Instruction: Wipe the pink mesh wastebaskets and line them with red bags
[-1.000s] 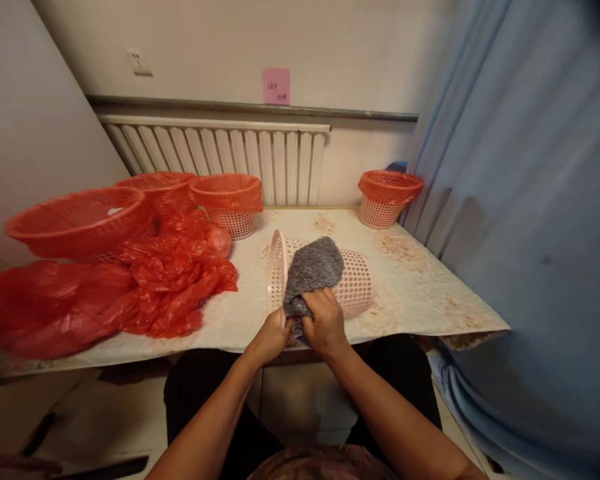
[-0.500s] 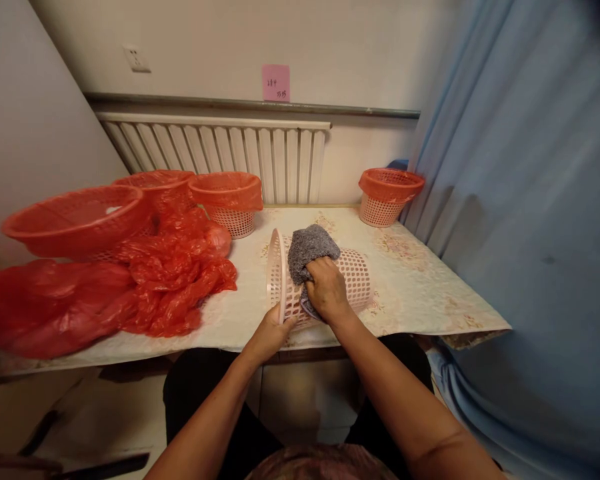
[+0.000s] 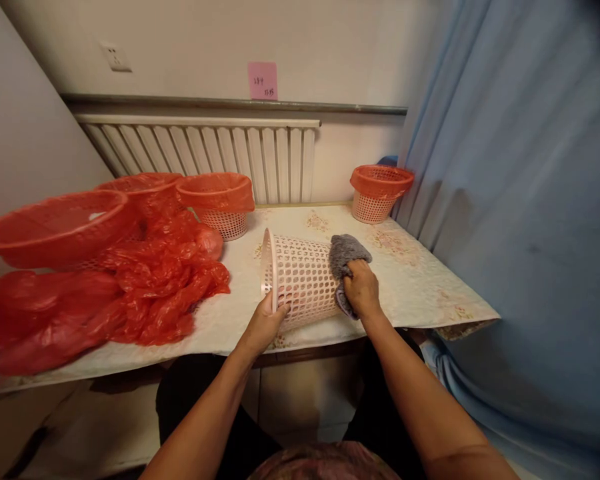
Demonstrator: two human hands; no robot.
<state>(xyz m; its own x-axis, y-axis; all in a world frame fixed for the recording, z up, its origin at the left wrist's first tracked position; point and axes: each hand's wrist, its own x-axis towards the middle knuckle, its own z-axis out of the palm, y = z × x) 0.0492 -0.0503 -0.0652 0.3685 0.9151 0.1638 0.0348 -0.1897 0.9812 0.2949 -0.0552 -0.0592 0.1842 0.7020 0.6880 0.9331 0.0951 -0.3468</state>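
A pale pink perforated plastic basket (image 3: 300,280) lies on its side on the table, its open rim facing left. My left hand (image 3: 263,327) grips that rim at its lower edge. My right hand (image 3: 362,291) presses a grey cloth (image 3: 344,252) against the basket's base end on the right, fingers curled over the cloth.
A heap of red plastic bags (image 3: 145,287) and a wide red basket (image 3: 55,227) fill the table's left side. Two bag-lined baskets (image 3: 217,200) stand near the white radiator (image 3: 205,157), another (image 3: 380,192) at back right. A blue curtain (image 3: 505,200) hangs along the right.
My right hand slid the grey cloth from the basket's rim end along its side to the base end. My left hand shifted to grip the rim. The view turned slightly.
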